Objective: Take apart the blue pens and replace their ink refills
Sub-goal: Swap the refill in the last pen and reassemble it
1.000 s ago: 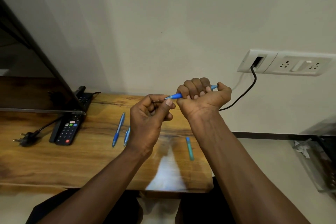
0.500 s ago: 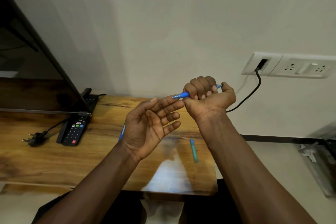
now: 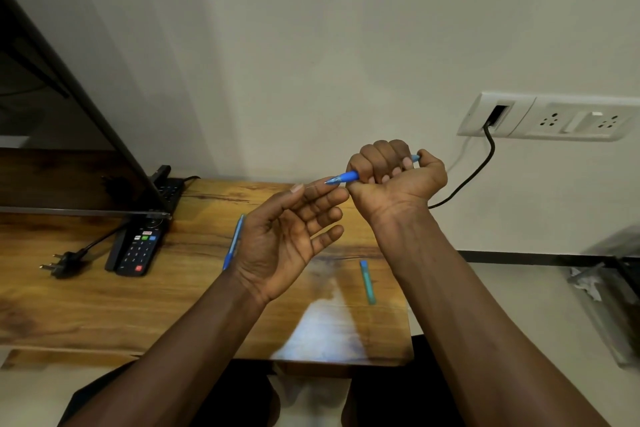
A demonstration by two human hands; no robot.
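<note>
Blue pen (image 3: 346, 177) fisted in rt hand (image 3: 398, 182), lt hand (image 3: 284, 239) slack

My right hand (image 3: 394, 180) grips a blue pen (image 3: 346, 177) in a fist, tip pointing left. My left hand (image 3: 287, 236) lies open, palm up, fingers (image 3: 311, 194) just beside the tip; contact unclear. On the worktop (image 3: 86, 305): second blue pen (image 3: 235, 241) partly behind my left hand, teal barrel piece (image 3: 367, 282), remote (image 3: 138, 246).
</note>
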